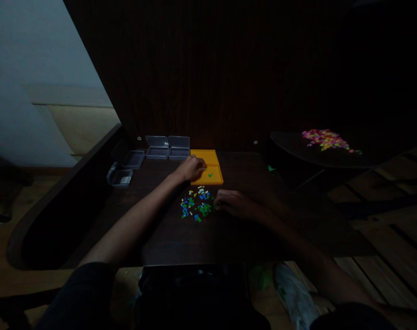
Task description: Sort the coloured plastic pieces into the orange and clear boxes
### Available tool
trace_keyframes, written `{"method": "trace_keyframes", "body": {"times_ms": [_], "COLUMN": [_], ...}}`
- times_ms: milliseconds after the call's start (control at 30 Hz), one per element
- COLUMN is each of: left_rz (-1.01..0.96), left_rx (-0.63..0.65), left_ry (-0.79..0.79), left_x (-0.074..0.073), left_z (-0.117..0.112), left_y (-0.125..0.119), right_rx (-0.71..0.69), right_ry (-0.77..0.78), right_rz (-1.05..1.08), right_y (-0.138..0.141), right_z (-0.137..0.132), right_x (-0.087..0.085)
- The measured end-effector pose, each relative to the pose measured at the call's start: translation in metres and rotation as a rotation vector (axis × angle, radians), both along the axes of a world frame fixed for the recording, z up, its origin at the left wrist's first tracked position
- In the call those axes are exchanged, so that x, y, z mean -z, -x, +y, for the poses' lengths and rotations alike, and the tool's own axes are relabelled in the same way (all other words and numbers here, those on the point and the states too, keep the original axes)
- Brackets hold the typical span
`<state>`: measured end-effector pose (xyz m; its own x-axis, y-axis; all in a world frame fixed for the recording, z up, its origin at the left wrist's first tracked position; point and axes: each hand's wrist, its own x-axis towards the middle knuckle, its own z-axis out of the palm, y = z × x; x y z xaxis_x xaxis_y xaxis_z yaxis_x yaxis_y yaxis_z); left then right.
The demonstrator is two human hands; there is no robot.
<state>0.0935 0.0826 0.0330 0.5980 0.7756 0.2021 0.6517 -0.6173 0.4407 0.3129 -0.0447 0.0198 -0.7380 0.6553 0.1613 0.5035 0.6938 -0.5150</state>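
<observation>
My left hand [191,168] is over the left side of an open yellow case [218,173], fingers curled together in a pinch. What the fingertips hold, if anything, is too small and dark to make out. A few small green pieces [210,175] lie in the case's front half. Nearer to me spreads a loose pile of tiny green, blue, yellow and white plastic pieces [204,209]. At the pile's right edge rests my right hand [230,202], with its fingers bent and closed by the green pieces; anything between them is hidden.
Two clear lidded boxes [157,152] stand open left of the yellow case. Farther left are more clear boxes [121,178] by the raised side panel [67,201]. Many pink and yellow bits [327,140] lie on a dark shelf at right. A dark upright panel [208,82] backs the table.
</observation>
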Motion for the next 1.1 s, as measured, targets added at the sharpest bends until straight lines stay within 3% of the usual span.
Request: {"method": "trace_keyframes", "body": {"times_ms": [233,333,433,500,700,1100], "left_rz": [-0.105,-0.182,-0.153,-0.107,0.029,0.051], "left_rx": [0.033,0.183,0.424,0.499,0.507,0.501], "left_ry": [-0.107,-0.082,0.04,0.102,0.097,0.048], "left_x": [-0.007,-0.017,-0.025,-0.027,-0.02,-0.009], "left_z": [-0.014,-0.038,-0.068,-0.086,-0.115,-0.11], "left_y": [0.003,0.012,0.024,0.031,0.037,0.032], "right_rx": [0.076,0.081,0.071,0.064,0.083,0.112], "right_ry": [0.029,0.033,0.026,0.028,0.07,0.023], "right_rz": [-0.071,-0.057,-0.035,-0.022,-0.056,-0.131], "right_y": [0.0,-0.001,-0.001,-0.001,0.0,0.0], "right_z": [-0.004,-0.005,-0.004,-0.003,-0.003,-0.009], "right_x": [-0.003,-0.001,0.002,0.003,-0.001,-0.002]}}
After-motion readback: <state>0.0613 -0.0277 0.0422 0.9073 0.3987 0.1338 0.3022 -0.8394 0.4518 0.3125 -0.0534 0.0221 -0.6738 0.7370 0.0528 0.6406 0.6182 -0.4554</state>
